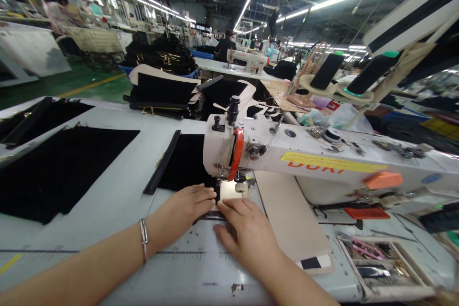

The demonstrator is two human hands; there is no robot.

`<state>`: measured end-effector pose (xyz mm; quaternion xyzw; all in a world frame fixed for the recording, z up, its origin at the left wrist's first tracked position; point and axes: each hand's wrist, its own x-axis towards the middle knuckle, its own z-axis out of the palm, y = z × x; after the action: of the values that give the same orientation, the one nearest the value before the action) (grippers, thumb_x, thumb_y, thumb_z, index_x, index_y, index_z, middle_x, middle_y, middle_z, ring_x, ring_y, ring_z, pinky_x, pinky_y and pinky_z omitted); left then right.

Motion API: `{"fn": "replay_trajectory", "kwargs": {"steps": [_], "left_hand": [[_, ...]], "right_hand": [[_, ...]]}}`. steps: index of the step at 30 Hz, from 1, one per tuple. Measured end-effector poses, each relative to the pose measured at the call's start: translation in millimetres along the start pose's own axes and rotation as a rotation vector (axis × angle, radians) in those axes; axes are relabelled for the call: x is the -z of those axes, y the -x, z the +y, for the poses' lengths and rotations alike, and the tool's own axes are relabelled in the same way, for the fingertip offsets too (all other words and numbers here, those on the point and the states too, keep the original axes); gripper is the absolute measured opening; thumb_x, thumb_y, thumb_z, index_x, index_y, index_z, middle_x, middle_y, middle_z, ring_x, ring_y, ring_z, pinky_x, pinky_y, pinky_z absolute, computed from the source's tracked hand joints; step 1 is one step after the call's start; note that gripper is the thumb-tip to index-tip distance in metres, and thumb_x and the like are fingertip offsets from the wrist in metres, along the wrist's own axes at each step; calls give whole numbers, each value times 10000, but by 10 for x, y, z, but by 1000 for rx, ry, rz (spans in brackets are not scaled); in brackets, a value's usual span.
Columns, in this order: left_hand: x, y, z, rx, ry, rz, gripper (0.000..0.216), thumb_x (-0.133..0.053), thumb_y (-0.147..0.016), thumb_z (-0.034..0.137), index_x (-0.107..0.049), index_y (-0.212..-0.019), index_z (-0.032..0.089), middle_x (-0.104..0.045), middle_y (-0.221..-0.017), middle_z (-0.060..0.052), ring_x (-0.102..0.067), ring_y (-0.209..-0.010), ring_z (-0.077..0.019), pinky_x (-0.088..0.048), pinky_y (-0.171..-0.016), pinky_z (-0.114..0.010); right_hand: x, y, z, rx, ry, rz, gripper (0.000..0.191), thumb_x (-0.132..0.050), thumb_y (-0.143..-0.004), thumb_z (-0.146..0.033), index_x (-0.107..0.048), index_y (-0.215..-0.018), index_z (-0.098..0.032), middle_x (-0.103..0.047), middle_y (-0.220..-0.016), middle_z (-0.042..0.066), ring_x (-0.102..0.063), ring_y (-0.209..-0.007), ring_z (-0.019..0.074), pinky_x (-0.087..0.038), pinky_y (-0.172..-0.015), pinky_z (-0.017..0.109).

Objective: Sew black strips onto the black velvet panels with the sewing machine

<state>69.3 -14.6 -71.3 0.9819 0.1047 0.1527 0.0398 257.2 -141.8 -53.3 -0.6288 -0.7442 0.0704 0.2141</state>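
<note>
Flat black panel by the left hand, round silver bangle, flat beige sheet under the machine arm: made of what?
Flat black panel: probably matt fabric, showing almost no shine. Round silver bangle: likely polished metal, from its bright highlights. Flat beige sheet: smooth, dull face; perhaps card or synthetic leather.

Silver bangle (143, 239), slim ring (192, 190), bare forearms (103, 267)

panel (190, 160) partly under sewing machine (265, 138) | other panels (71, 167) left | tray (394, 292) right | stack (161, 91) behind
</note>
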Motion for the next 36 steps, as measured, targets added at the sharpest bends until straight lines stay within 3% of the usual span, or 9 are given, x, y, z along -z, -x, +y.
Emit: {"fn": "replay_trajectory", "kwargs": {"steps": [5, 9, 13, 29, 36], "left_hand": [[52, -154, -111, 50, 41, -32, 333, -452, -891, -19, -640, -1103, 157, -667, -1233, -72, -609, -1189, -196, -464, -1089, -396], [50, -261, -174, 110, 70, 6, 292, -483, -897, -5, -663, -1053, 165, -692, -1174, -57, -622, -1154, -188, -475, -1074, -374], [26, -320, -214, 156, 75, 40, 319, -491, -883, -10, -672, -1080, 164, -702, -1164, -63, -626, -1138, -193, -501, -1045, -365], [13, -323, -204, 216, 82, 93, 308, -497, -880, -19, -691, -1010, 181, -709, -1101, -61, -652, -1070, -207, -541, -970, -341], [-21, -330, -230, 208, 112, 134, 404, -460, -845, -52, -711, -1047, 193, -708, -1117, -70, -651, -1100, -200, -533, -1005, -342]], "right_hand": [[-17, -132, 64, -18, 19, -2, 431, -660, -871, -319, -594, -1288, -231, -637, -1196, 56, -551, -1094, 252, -463, -979, 416], [-58, -199, 99, -29, 53, 17, 501, -666, -863, -374, -564, -1332, -228, -634, -1209, 76, -548, -1117, 268, -451, -984, 433], [-93, -233, 115, -44, 38, 46, 456, -663, -866, -368, -582, -1291, -226, -632, -1217, 85, -538, -1158, 273, -434, -1005, 440], [-117, -230, 80, -52, -4, 99, 411, -649, -873, -315, -580, -1267, -226, -623, -1245, 79, -529, -1179, 284, -418, -1028, 454], [-167, -214, 57, -74, -19, 134, 459, -651, -861, -317, -555, -1302, -238, -617, -1273, 69, -523, -1200, 287, -397, -1062, 462]]}}
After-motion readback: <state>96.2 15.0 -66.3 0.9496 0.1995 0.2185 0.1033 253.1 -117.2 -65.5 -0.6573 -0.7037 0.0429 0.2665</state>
